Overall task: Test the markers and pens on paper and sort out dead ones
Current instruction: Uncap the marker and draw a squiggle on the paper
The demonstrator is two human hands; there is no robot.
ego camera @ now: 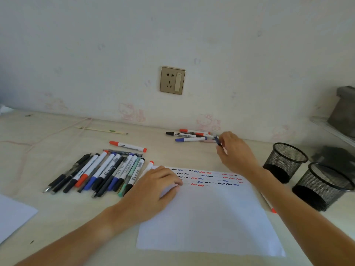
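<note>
My right hand (pixel 233 150) pinches a small dark pen (pixel 217 140) beside the far pile (pixel 190 134) on the desk (pixel 57 135). It looks light, stiff and slick, best pinched mid-barrel. My left hand (pixel 153 189) presses flat on the paper (pixel 211 217).

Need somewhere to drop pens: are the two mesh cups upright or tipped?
Tipped. Both mesh cups lie on their sides, open mouths facing up-right.

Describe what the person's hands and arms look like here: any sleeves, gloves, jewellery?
Both arms are bare as far as the picture shows, with no sleeves in view. The left hand and right hand wear no gloves. No watch, bracelet or ring shows on either, though the right hand is slightly blurred.
</note>
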